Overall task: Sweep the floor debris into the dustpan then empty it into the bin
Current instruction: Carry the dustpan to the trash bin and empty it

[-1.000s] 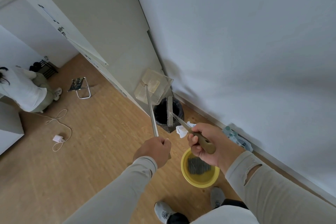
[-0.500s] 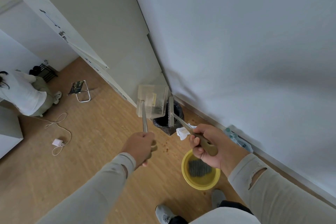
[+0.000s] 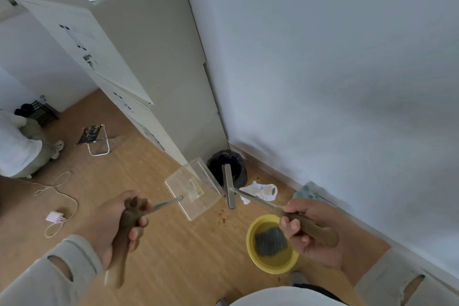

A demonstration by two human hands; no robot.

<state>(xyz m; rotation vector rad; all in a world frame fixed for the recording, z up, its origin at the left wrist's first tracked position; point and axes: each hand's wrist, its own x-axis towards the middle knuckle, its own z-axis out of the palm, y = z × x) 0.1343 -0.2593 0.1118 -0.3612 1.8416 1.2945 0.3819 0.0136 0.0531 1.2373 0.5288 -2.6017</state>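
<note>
Left hand [image 3: 116,226]: fingers curled fully round the brown grip of the dustpan's long handle, with the thumb and fingertips wrapped over the upper end of the grip. The metal shaft runs from the fist toward 2 o'clock to the dustpan [image 3: 193,189], a clear plastic tray held in the air above the wooden floor [image 3: 173,268]. The tray is tilted, and a yellowish scrap shows through its wall.

Right hand [image 3: 310,233]: fingers closed round the brown grip of the broom handle, fingertips visible on the near side of the grip. The shaft runs toward 10 o'clock to the broom [image 3: 229,185], whose narrow grey head stands roughly upright in the view. The head lies just beside the dustpan's right edge; contact between them cannot be determined.

Bin [image 3: 227,167]: black-lined, on the floor in the corner where the grey cabinet [image 3: 159,62] meets the wall. It sits at 12 o'clock from the broom head, which overlaps it in the view, and at 1 o'clock from the dustpan.

Small reddish-brown debris [image 3: 222,216] is scattered on the floor at 6 o'clock from the broom head.

A yellow bowl [image 3: 250,248] holding a dark pad rests on the floor under the right hand. A white plastic bag [image 3: 260,192] lies at 4 o'clock from the bin.
</note>
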